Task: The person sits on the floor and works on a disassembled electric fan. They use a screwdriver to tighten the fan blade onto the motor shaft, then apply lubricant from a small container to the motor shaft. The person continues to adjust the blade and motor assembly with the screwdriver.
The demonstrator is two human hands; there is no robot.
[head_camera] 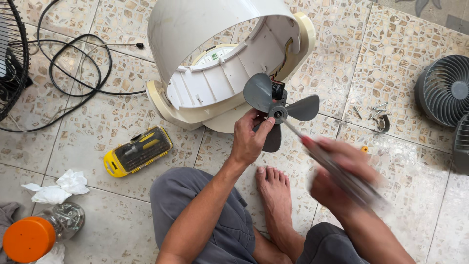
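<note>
On tiled floor | left hand [249,139] grips grey fan blade [278,110] | right hand [342,171] clasps blurred screwdriver [332,164]

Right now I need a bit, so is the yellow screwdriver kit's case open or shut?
Cannot tell. The yellow case lies flat on the tile floor, bits visible, perhaps through a clear lid.

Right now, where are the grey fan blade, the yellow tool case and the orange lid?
grey fan blade [304,107], head view, right-hand blade.
yellow tool case [138,150], head view, clear top.
orange lid [28,239], head view, top face.

Your tiled floor [400,44] carries a fan housing [195,29], yellow toolbox [138,151], black cable [78,68], tissues [58,188], orange-lidded jar [36,234], grey grille [444,88].
</note>
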